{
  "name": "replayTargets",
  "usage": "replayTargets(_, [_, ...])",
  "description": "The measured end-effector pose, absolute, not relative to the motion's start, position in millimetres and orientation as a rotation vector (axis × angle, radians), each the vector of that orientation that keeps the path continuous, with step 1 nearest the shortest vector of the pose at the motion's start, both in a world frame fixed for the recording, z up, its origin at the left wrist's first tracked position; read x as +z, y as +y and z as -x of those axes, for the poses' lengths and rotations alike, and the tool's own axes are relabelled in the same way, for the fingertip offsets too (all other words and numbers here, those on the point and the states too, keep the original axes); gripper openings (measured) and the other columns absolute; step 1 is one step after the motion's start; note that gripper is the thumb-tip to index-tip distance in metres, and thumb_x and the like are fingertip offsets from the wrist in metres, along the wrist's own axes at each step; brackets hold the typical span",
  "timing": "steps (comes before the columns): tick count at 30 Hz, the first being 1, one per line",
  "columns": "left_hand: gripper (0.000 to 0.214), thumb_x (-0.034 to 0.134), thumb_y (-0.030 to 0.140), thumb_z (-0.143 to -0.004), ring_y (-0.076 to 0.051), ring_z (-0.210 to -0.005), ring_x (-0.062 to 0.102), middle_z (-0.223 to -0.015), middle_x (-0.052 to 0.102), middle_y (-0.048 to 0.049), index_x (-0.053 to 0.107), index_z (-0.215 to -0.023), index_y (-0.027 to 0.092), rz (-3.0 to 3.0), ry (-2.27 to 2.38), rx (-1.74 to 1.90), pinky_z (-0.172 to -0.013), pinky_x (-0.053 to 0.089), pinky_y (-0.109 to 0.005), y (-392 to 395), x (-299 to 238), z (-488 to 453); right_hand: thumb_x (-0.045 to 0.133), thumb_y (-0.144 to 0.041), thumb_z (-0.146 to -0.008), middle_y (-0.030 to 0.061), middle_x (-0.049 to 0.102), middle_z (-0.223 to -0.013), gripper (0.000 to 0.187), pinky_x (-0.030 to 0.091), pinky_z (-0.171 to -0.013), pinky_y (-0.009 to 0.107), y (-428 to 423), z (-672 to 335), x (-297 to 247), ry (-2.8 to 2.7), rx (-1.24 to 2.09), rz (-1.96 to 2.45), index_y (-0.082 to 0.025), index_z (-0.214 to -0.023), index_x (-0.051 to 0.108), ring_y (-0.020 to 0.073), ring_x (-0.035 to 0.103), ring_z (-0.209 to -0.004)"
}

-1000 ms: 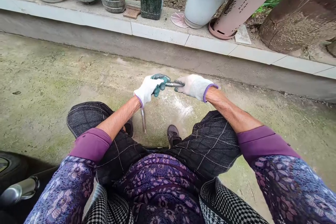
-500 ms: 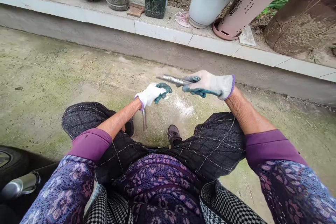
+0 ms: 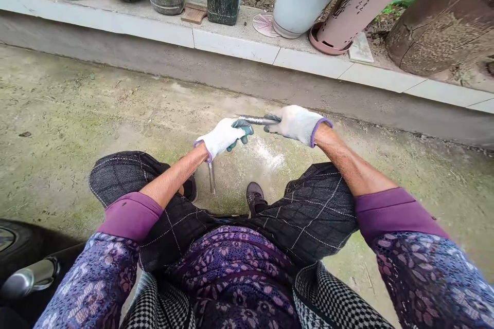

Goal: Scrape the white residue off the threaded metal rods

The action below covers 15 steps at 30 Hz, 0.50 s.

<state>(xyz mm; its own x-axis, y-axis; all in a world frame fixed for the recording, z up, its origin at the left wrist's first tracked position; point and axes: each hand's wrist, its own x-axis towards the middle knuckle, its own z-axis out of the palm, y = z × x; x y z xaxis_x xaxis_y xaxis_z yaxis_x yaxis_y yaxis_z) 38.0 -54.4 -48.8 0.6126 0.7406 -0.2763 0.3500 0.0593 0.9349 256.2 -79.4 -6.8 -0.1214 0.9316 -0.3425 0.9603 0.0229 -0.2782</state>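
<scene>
1. Two gloved hands face each other in my head view, close to a patch of white powder [image 3: 270, 156] on the concrete ground [image 3: 123, 113]; I place everything else by that powder.
2. I see the right hand [image 3: 295, 124] beyond the powder and slightly to its right, thumb and fingers clamped on the smoother, darker end of a metal rod [image 3: 254, 120].
3. That metal rod is held off the ground past the far side of the powder, its ribbed, silvery part pointing left; its left tip is blurred.
4. The left hand [image 3: 226, 136] is just left of the powder, its fingers curled in right beside the ribbed part. I cannot tell whether they touch it or close on anything.
5. A second slim rod [image 3: 212, 179] shows to the near left of the powder, below the left wrist; I cannot tell if it lies down or hangs.
6. On the near side of the powder I have the right shoe [image 3: 255, 198].
7. Well beyond the powder runs a tiled ledge [image 3: 239, 47], bearing a dark square planter [image 3: 223, 4] to its left and a white pot [image 3: 303, 2] to its right.
</scene>
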Motion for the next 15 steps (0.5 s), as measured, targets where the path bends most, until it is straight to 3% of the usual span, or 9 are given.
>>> replayTargets(3, [0.025, 0.054, 0.024, -0.084, -0.004, -0.038, 0.039, -0.077, 0.069, -0.0029, 0.069, -0.099, 0.012, -1.464, 0.868, 0.387, -0.035, 0.034, -0.019, -58, -53, -37, 0.060, -0.040, -0.080, -0.0016, 0.058, -0.064, 0.029, 0.035, -0.051, 0.027, -83, -253, -1, 2.252, -0.713, -2.127, -0.021, -0.098, 0.072, 0.0118, 0.048, -0.054])
replayTargets(8, [0.021, 0.055, 0.024, -0.083, -0.004, -0.035, 0.036, -0.070, 0.066, -0.0003, 0.069, -0.094, 0.013, -1.451, 0.849, 0.310, -0.033, 0.031, -0.020, -60, -64, -33, 0.066, -0.041, -0.080, -0.0026, 0.052, -0.062, 0.040, 0.033, -0.044, 0.023, -97, -247, 22, 2.154, -1.326, -2.266, -0.016, -0.111, 0.069, 0.0081, 0.041, -0.049])
replayTargets(11, [0.017, 0.054, 0.019, -0.081, -0.005, -0.037, 0.036, -0.058, 0.056, 0.0036, 0.068, -0.088, 0.012, -1.447, 0.902, 0.349, -0.035, 0.028, -0.019, -51, -66, -31, 0.070, -0.042, -0.077, -0.0025, 0.054, -0.062, 0.040, 0.032, -0.041, 0.021, -102, -247, 28, 2.102, -1.588, -2.000, -0.017, -0.108, 0.070, 0.0072, 0.041, -0.048])
replayTargets(15, [0.015, 0.057, 0.017, -0.076, -0.005, -0.044, 0.042, -0.057, 0.054, 0.0040, 0.069, -0.084, 0.012, -1.559, 0.919, 0.376, -0.041, 0.032, -0.018, -38, -61, -29, 0.071, -0.041, -0.074, -0.0029, 0.056, -0.061, 0.031, 0.030, -0.040, 0.021, -103, -246, 13, 2.069, -1.527, -1.636, -0.018, -0.095, 0.071, 0.0080, 0.043, -0.048])
